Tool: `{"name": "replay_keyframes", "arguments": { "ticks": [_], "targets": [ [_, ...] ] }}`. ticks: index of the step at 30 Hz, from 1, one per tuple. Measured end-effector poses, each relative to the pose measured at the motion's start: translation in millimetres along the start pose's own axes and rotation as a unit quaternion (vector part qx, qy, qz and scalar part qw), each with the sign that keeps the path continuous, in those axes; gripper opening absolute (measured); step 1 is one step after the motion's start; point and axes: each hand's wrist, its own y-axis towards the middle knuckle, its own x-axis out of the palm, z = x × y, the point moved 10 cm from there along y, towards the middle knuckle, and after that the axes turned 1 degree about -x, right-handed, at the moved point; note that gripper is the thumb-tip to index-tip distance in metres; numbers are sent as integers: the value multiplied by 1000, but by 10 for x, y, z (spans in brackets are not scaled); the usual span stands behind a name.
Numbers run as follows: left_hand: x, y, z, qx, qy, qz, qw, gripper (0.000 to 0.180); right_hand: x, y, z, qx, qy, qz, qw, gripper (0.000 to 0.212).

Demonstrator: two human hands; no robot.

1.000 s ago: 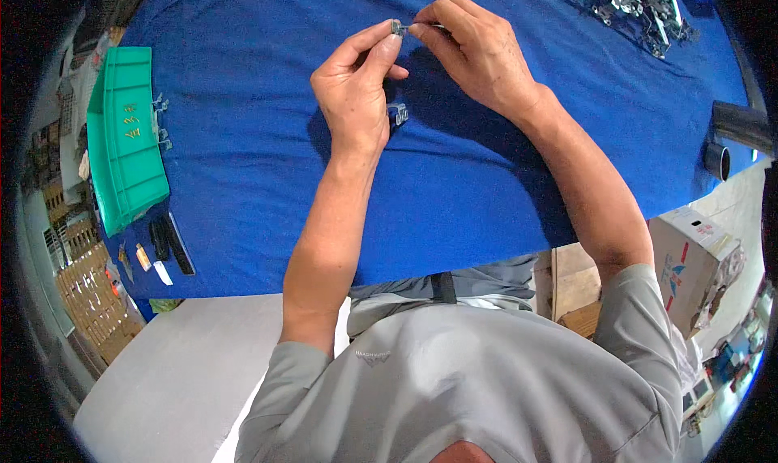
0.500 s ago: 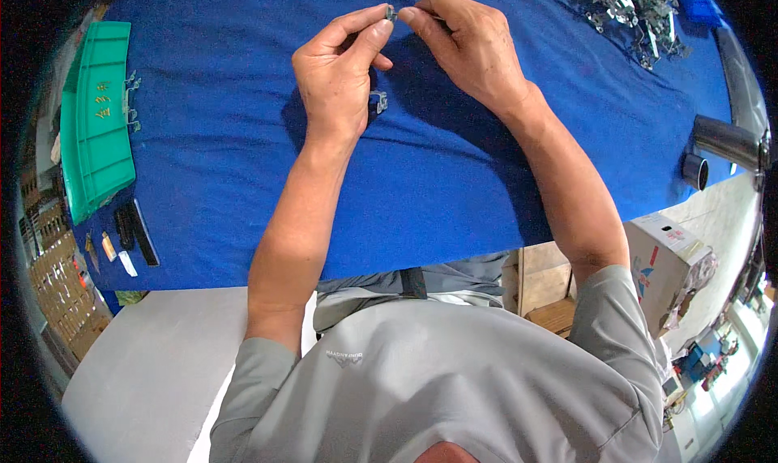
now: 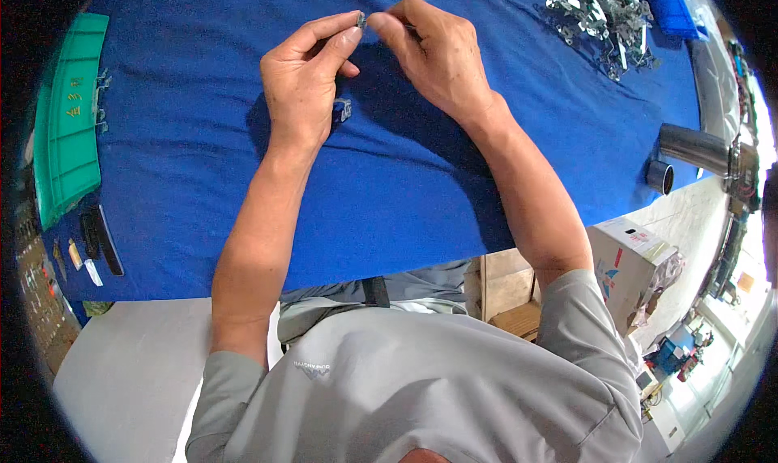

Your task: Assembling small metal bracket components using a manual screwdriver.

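Note:
Between the thumb and fingertips of my left hand [image 3: 301,86] is a small dark metal part [image 3: 361,20], pinched above the blue cloth [image 3: 389,212]. My right hand [image 3: 442,58] is closed close beside it, thumb and forefinger together at the part's right side. Whether the right fingers grip the part or something smaller cannot be made out. Below the left palm, near the wrist, a small silvery metal clip [image 3: 344,110] lies on the cloth, partly covered by the hand.
A heap of small metal parts [image 3: 604,21] lies at the far right beside a blue bin [image 3: 671,5]. A green bin [image 3: 69,123] stands at the left with metal pieces along its edge. Dark cylinders [image 3: 693,145] sit at the right edge; small tools [image 3: 91,236] lie front left.
The whole view has shifted, so everything appears further left. Both hands keep nearly the same pose around the small part.

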Motion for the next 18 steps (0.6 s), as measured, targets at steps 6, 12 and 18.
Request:
{"name": "replay_keyframes", "arguments": {
  "ticks": [6, 12, 18],
  "targets": [
    [8, 0, -19, -11, 1, -1, 1000, 21, -107, -1, -5, -6, 75, 43, 996, 24],
    [2, 10, 4, 0, -17, 10, 1000, 21, -104, 5, -11, 13, 92, 60, 994, 22],
    [10, 14, 20, 9, 6, 0, 1000, 20, -35, 9, 11, 4, 31, 19, 999, 24]
  ]
}}
